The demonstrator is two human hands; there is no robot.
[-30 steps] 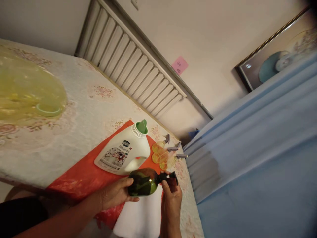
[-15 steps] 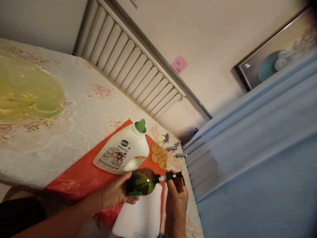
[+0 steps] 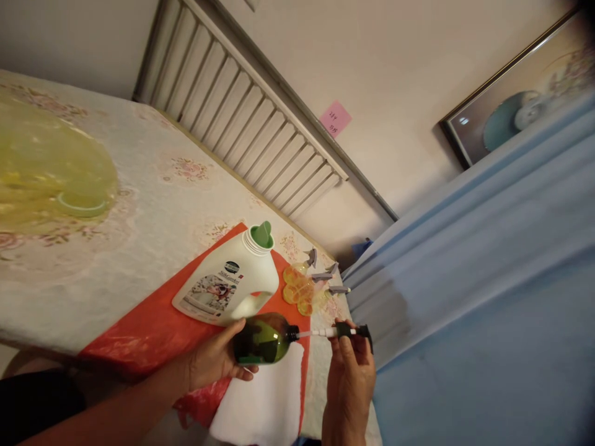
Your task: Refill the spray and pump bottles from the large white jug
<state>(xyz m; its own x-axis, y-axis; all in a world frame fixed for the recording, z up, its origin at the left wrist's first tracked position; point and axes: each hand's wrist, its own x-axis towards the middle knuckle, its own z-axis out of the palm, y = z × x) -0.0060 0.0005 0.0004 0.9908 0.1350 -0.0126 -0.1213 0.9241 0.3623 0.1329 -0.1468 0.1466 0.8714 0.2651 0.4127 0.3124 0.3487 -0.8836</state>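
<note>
My left hand point(image 3: 223, 359) is wrapped round the base of a dark green see-through bottle point(image 3: 264, 339), which lies tilted with its black neck towards the right. In the fingers of my right hand point(image 3: 349, 371) is a black pump head point(image 3: 356, 332). Its pale dip tube point(image 3: 309, 334) reaches back to the bottle mouth, and the tip seems still inside the neck. Just behind the green bottle stands a large white detergent jug point(image 3: 232, 279) with a handle, a printed label and a green spout in its uncapped mouth.
A red plastic sheet point(image 3: 139, 328) lies on the floral tablecloth point(image 3: 153, 229), with a folded white towel point(image 3: 260, 402) near me. Several spray bottles of yellow-orange liquid point(image 3: 297, 290) stand beyond the jug. A yellow plastic bag point(image 3: 51, 161) is at left, a blue curtain point(image 3: 488, 279) at right, a radiator point(image 3: 242, 111) behind.
My right hand has moved to the right, drawing the pump head away from the bottle, so more of the dip tube shows. My left hand and the bottle have barely moved.
</note>
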